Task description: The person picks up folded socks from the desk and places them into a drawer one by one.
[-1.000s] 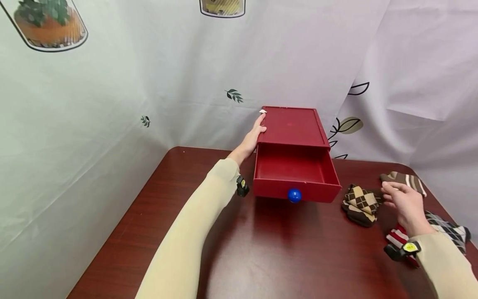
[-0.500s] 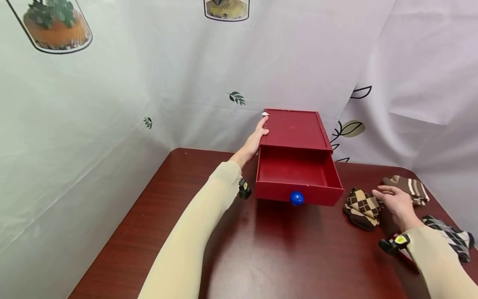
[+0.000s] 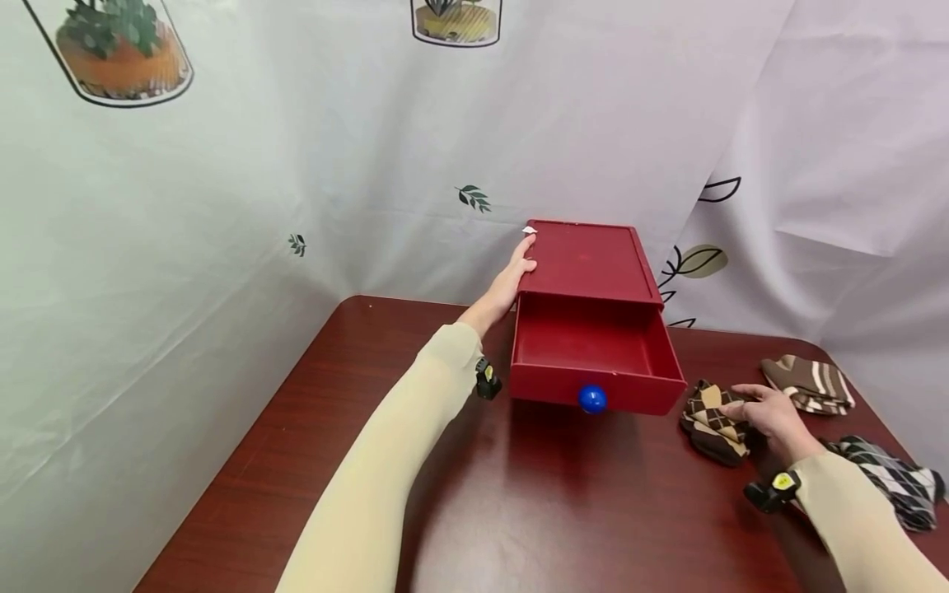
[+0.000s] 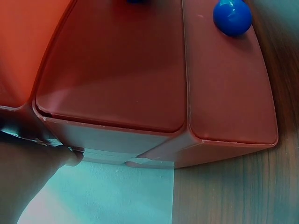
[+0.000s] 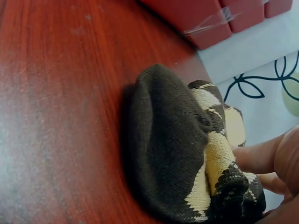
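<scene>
Rests the left hand (image 3: 504, 284) along the left side of the red box (image 3: 589, 259), with fingers stretched out and gripping nothing. Has the right hand (image 3: 774, 418) at the right side of the tan-and-brown socks (image 3: 708, 422), with fingers parted and loosely bent, not curled round the knit. Can see these socks on the table (image 3: 311, 428), right of the pulled-out drawer (image 3: 582, 342) and its blue knob (image 3: 592, 399). Farther right, can see striped socks (image 3: 811, 383) on the far side and gray checked socks (image 3: 893, 473) nearer.
</scene>
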Demonstrator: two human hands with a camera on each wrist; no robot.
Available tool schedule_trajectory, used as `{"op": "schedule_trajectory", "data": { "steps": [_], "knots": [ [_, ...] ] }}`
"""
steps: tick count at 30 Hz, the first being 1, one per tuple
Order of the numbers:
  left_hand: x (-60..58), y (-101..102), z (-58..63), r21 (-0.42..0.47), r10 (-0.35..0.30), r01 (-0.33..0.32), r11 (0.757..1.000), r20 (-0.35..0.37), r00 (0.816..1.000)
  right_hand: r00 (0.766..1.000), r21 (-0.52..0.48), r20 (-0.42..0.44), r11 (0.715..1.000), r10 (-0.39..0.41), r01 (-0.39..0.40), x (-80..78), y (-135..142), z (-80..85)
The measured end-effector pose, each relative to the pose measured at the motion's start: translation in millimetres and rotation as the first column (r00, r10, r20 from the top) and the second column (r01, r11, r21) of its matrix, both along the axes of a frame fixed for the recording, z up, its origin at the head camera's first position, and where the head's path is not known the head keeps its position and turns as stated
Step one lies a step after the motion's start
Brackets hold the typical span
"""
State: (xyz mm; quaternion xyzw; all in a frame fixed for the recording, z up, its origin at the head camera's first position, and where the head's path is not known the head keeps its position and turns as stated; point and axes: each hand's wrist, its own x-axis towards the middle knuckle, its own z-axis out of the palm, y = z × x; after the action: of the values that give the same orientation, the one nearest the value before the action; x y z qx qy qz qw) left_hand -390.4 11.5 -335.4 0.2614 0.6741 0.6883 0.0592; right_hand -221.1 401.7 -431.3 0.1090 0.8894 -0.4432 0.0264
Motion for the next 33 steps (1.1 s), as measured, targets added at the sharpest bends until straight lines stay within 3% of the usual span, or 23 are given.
{"op": "schedule_trajectory", "data": {
  "steps": [7, 13, 23, 29, 33],
  "knots": [
    [0.1, -3, -0.8, 0.013, -0.015, 0.015, 1.000, 0.007, 1.000, 1.000, -0.014, -0.010, 1.000, -0.021, 0.020, 0.6, -4, -3.7],
    [-0.2, -4, -0.4, 0.013, -0.019, 0.019, 1.000, 0.020, 1.000, 0.993, 0.022, -0.070, 0.995, -0.097, 0.099, 2.0, -12, -5.5],
    [0.5, -1, -1.0, 0.011, -0.034, 0.034, 0.999, 0.005, 0.999, 0.969, -0.061, -0.107, 0.974, -0.223, 0.218, 9.5, -21, -8.0],
    [1.4, 0, -2.2, 0.019, -0.025, 0.025, 1.000, 0.021, 0.999, 0.945, -0.153, -0.161, 0.953, -0.286, 0.263, 13.4, -25, 2.5],
    [1.8, -2, 1.0, 0.031, -0.043, 0.043, 0.999, 0.027, 0.999, 0.927, -0.329, -0.221, 0.918, -0.302, 0.220, 16.1, -25, 21.3]
  ]
}}
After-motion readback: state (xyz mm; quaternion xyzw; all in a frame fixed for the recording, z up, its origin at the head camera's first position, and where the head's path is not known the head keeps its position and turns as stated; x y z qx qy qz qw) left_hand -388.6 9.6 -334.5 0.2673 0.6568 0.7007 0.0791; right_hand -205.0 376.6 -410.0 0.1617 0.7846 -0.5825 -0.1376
